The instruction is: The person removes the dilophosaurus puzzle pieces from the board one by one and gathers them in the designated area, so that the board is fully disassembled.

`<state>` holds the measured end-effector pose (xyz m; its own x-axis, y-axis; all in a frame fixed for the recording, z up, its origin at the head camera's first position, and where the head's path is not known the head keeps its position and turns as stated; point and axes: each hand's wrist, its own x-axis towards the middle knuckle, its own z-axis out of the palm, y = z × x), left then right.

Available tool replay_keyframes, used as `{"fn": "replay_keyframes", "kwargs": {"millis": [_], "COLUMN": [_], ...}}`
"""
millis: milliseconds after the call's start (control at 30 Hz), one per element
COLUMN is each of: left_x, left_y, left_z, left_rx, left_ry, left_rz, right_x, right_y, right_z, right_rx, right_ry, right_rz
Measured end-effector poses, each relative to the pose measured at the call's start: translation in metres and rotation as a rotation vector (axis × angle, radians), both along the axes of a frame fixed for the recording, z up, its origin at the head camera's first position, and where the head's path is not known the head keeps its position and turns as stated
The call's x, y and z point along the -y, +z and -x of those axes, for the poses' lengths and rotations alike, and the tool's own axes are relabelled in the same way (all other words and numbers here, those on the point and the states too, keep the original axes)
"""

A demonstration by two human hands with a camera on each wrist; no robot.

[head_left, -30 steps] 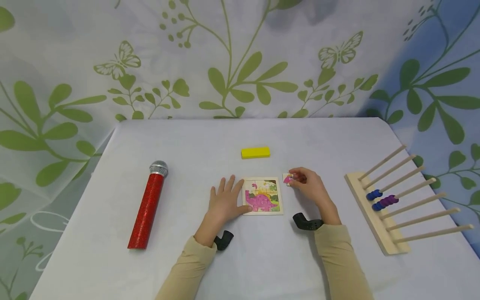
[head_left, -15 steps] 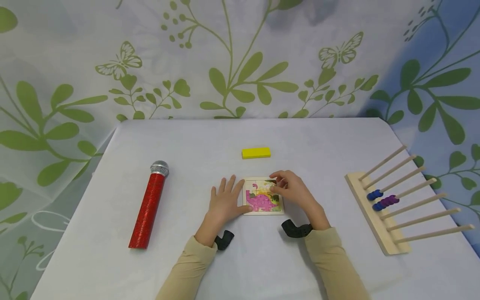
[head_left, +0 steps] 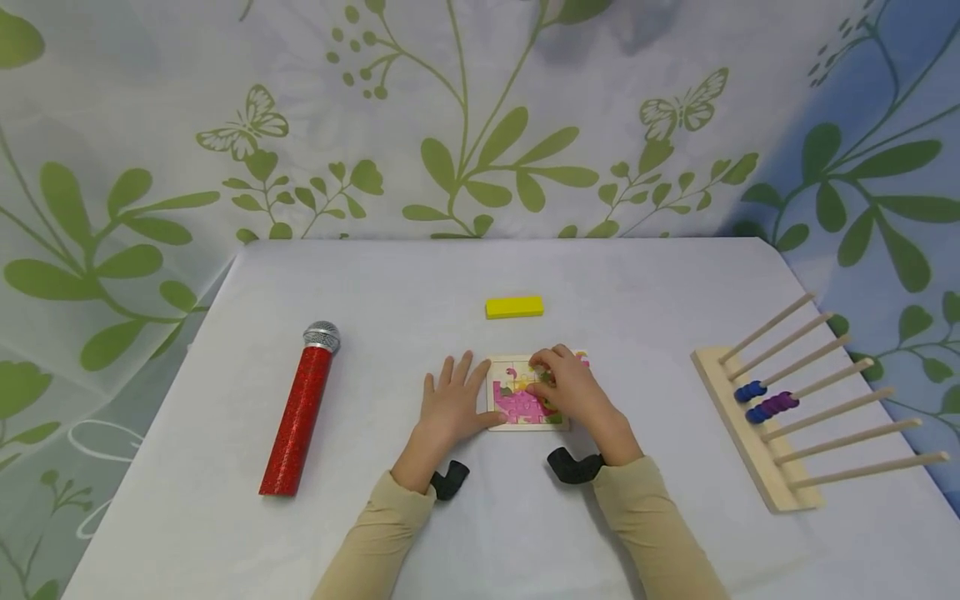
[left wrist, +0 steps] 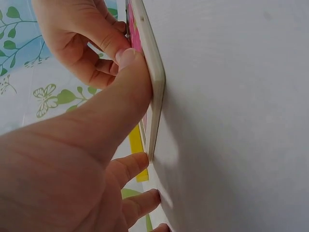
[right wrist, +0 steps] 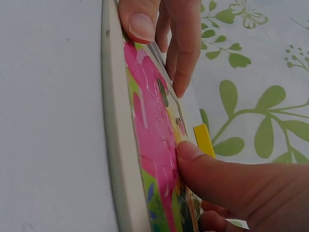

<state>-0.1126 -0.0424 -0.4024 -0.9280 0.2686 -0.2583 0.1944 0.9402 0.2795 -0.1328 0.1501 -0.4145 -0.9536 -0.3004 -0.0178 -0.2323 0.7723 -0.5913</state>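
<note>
A small square wooden jigsaw puzzle [head_left: 517,407] with a pink dinosaur picture lies flat on the white-covered table. My left hand [head_left: 447,407] is spread beside it, its thumb resting on the near left corner and its fingertips by the left edge. My right hand [head_left: 576,393] bends over the upper right part, and in the right wrist view its thumb [right wrist: 190,151] touches the picture. Its other fingertips are largely hidden there; I cannot tell whether they pinch a piece. Past its knuckles, a loose puzzle piece [head_left: 582,357] with pink on it shows at the board's right.
A yellow block [head_left: 514,307] lies beyond the puzzle. To the left is a red glittery microphone [head_left: 296,417] with a silver head. A wooden peg stand [head_left: 753,437] with blue and purple beads stands at the right, its rods slanting outward. Patterned cloth hangs behind the table.
The right hand has let go of the pink-marked puzzle piece at the board's right and moved left onto the puzzle's upper right part. The left hand stays in place.
</note>
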Motion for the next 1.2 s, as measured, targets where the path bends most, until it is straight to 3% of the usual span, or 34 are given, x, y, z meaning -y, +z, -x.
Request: {"fn": "replay_keyframes", "kwargs": {"millis": [500,867,1200], "left_x": [-0.0002,0.0002,0.0006], "left_y": [0.0000,-0.0024,-0.0020], "left_z": [0.0050,0.0006,0.0023], "left_rx": [0.002,0.025,0.016], "left_ry": [-0.009,-0.001,-0.003], "left_rz": [0.017,-0.004,0.002], "right_x": [0.0020,0.0044,-0.0039], "right_y": [0.0035,0.0028,0.0018], "right_z": [0.0034,0.0011,0.0047], "right_rx": [-0.036,0.077,0.020], "right_ry": [0.014,-0.008,-0.018], "right_rz": [-0.024,0.107,0.143]}}
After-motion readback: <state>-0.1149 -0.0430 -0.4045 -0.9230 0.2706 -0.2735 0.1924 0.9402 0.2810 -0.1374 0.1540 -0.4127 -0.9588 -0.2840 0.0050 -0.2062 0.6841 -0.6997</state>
